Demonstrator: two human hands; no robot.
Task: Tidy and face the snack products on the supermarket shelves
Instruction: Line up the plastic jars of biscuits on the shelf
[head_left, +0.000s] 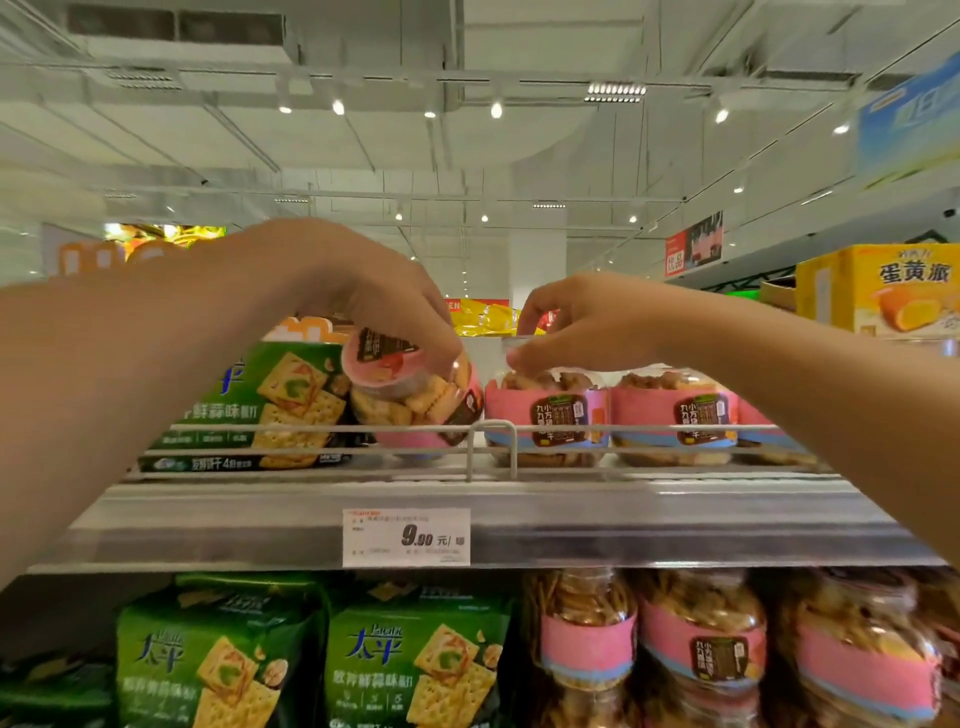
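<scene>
Both arms reach up to the top shelf (519, 525) of a supermarket snack aisle. The left hand (363, 291), wrist bent downward, curls its fingers (441, 343) around the lid end of a clear biscuit tub (415, 395) with a pink label, holding it tilted over toward the viewer just behind the wire front rail (493, 428). The right hand (576, 327) comes in from the right, thumb and fingers pinching the clear lid (511, 343) of a second, upright tub (545, 410) that stands just beside the tilted one (its lid edge is faint and hard to trace against the background). A third matching tub (675, 410) stands to the right, with more behind the right forearm, mostly hidden. Green cracker packs (270, 405) sit left of the tilted tub, partly covered by the left arm. A price tag (406, 537) reading 9.90 hangs on the shelf edge. Below, more green cracker packs (415, 660) and pink-banded jars (701, 654) line the lower shelf, blurred and cut off by the frame. A yellow carton (893, 291) stands at far right.
</scene>
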